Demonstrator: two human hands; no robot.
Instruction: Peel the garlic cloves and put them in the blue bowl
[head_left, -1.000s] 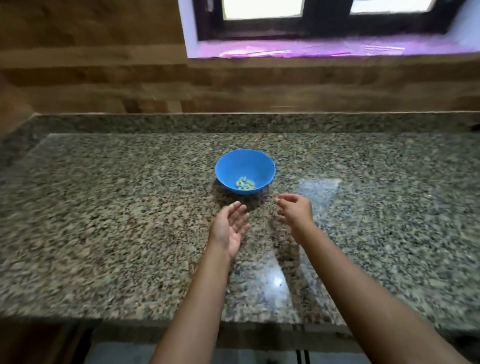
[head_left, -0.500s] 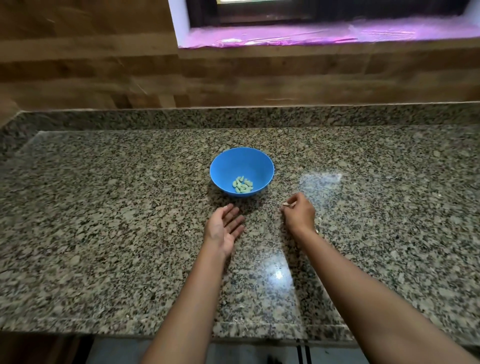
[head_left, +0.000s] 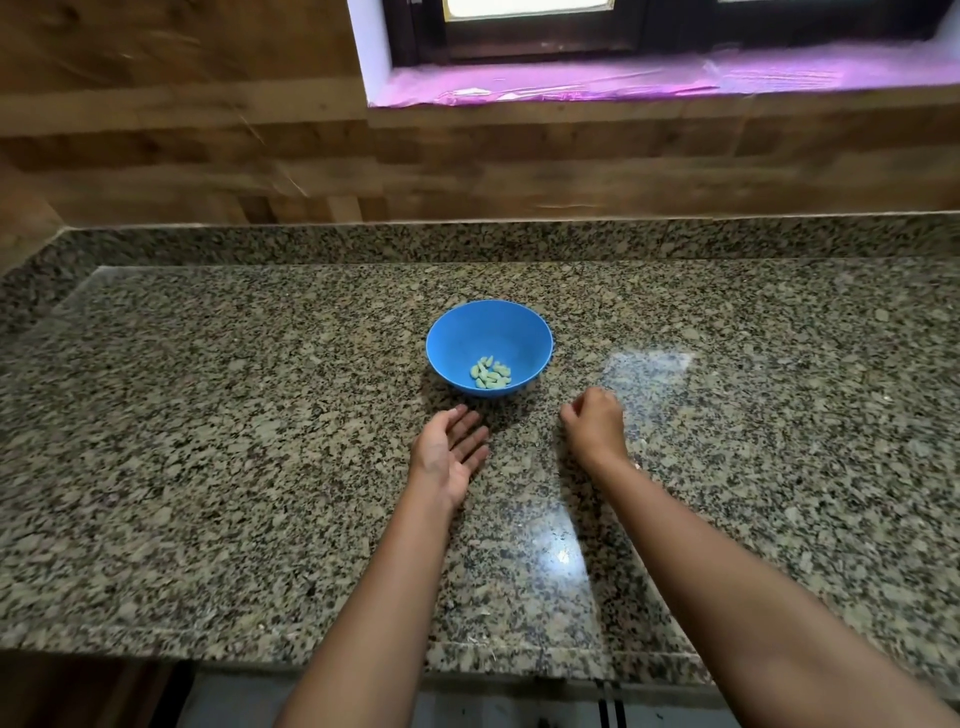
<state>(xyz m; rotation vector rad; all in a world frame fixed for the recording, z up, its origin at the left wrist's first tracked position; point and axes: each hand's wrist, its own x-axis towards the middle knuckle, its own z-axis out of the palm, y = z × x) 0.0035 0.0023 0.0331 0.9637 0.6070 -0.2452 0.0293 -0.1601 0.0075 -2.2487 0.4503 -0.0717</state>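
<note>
Blue bowl (head_left: 467, 332) holds cloves (head_left: 490, 373); right hand (head_left: 596, 423) curled, contents hidden.

A blue bowl (head_left: 462, 332) stands on the speckled granite surface (head_left: 208, 426) with a small heap of pale peeled garlic cloves (head_left: 491, 375) in its bottom. Just in front of it are 2 bare hands: the left hand (head_left: 449, 457) lies palm up with straight fingers, and the right hand (head_left: 595, 426) has its fingers curled under, hiding whether it holds anything. Behind runs a wooden wall (head_left: 182, 145) under a pink-lit window sill (head_left: 623, 78).
</note>
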